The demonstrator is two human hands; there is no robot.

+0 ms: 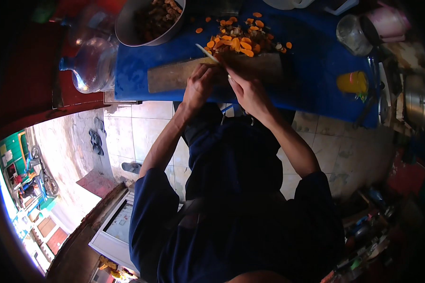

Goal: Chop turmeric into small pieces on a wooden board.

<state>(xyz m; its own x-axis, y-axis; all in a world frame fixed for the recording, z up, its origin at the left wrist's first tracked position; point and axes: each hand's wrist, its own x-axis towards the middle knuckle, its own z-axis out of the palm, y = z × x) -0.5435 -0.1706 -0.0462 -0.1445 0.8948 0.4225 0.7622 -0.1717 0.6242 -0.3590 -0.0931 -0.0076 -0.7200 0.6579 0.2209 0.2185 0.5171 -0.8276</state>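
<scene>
A wooden board (170,76) lies along the near edge of the blue tabletop. Over it, my right hand (246,88) grips a knife (206,53), its blade pointing away to the upper left. My left hand (200,83) is at the board beside the blade, its fingers curled; whatever lies under the fingertips is hidden, though a small yellowish bit shows near the blade. Just beyond the board is a pile of orange slices (235,44), which look like turmeric, with brown peel among them. A metal bowl (166,37) of brown knobbly roots stands at the back left.
A large clear plastic water bottle (94,67) lies at the left end of the blue table (134,83). On the right are a yellow cup (352,82), a glass jar (354,35) and a pink container (387,23). Tiled floor shows below the table's near edge.
</scene>
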